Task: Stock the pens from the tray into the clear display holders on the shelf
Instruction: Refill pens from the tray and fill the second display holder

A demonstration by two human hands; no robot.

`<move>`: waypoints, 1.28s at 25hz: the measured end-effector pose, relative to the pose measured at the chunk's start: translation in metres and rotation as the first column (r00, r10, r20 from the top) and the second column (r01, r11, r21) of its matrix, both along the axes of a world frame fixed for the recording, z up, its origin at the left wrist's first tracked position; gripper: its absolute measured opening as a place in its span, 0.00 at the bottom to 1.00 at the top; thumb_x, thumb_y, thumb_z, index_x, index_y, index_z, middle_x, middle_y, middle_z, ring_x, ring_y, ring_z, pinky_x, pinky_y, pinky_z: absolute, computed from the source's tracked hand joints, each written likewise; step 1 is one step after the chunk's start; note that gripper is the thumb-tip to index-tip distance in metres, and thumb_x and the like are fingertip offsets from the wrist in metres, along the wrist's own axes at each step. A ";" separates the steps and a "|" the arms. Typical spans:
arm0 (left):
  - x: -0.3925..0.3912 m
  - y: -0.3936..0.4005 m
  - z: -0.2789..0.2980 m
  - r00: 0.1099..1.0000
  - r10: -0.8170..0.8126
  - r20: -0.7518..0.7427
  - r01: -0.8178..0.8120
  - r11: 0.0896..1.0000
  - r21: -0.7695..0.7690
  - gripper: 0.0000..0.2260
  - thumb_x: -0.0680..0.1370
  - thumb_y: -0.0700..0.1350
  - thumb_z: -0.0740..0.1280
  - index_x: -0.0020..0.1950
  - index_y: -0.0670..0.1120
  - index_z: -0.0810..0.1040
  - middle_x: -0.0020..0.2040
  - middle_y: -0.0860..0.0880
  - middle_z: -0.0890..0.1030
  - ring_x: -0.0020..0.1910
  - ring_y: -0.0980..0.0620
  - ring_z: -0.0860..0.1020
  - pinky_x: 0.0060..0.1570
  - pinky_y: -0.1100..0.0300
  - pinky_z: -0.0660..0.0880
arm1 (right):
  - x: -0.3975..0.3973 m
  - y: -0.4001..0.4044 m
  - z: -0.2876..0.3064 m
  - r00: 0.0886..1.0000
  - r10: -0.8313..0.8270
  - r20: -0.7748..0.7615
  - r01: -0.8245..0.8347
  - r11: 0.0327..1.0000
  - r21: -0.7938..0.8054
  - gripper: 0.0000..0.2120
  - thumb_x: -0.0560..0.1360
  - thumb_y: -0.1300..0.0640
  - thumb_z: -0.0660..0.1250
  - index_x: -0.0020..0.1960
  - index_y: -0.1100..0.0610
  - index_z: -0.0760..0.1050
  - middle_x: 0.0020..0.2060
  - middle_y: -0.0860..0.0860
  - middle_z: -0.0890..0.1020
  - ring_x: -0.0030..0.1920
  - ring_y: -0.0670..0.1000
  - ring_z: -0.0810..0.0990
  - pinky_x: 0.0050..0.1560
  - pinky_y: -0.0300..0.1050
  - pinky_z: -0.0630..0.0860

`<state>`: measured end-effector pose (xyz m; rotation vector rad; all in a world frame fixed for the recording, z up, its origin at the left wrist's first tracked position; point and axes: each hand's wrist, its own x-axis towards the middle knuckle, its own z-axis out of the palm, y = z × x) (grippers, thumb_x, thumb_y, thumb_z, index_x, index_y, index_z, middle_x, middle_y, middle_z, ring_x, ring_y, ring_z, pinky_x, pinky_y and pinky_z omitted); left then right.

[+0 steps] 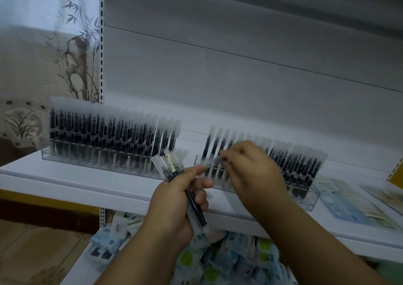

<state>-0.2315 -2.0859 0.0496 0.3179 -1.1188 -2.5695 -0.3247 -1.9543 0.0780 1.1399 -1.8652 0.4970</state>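
My left hand grips a small bundle of black pens with frosted caps, held slanted in front of the white shelf. My right hand pinches a single pen by its cap end, lying sideways at the left end of the right clear holder. That holder carries several upright pens, partly hidden behind my right hand. The left clear holder stands full of upright pens. The tray is out of view.
Flat printed packs lie on the shelf to the right of the holders. The lower shelf holds several blue and green packaged goods. A perforated upright post borders the shelf on the left, with patterned wallpaper beyond.
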 end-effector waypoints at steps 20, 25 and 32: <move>-0.004 -0.020 -0.015 0.997 0.064 0.052 -0.064 0.998 0.004 0.08 0.80 0.45 0.66 0.47 0.42 0.70 0.31 0.47 0.73 0.23 0.51 0.66 0.23 0.60 0.64 | -0.030 -0.081 0.034 0.640 -0.431 0.636 0.237 0.898 0.371 0.10 0.79 0.57 0.64 0.47 0.64 0.79 0.37 0.56 0.79 0.39 0.56 0.79 0.38 0.45 0.74; -0.007 -0.021 -0.016 0.998 0.028 0.060 -0.026 0.999 -0.027 0.09 0.79 0.46 0.66 0.51 0.40 0.73 0.32 0.46 0.77 0.23 0.51 0.69 0.22 0.61 0.66 | -0.026 -0.071 0.039 0.588 -0.433 0.683 0.244 0.900 0.360 0.17 0.77 0.51 0.68 0.35 0.59 0.70 0.27 0.52 0.72 0.28 0.52 0.72 0.33 0.43 0.71; -0.008 -0.012 -0.013 0.997 -0.044 0.065 0.046 0.998 -0.035 0.12 0.79 0.46 0.66 0.53 0.38 0.79 0.35 0.42 0.82 0.24 0.50 0.73 0.21 0.62 0.67 | 0.017 -0.059 0.028 0.231 0.201 0.952 -0.006 0.979 -0.205 0.05 0.77 0.53 0.70 0.51 0.52 0.77 0.38 0.52 0.82 0.28 0.44 0.76 0.31 0.42 0.74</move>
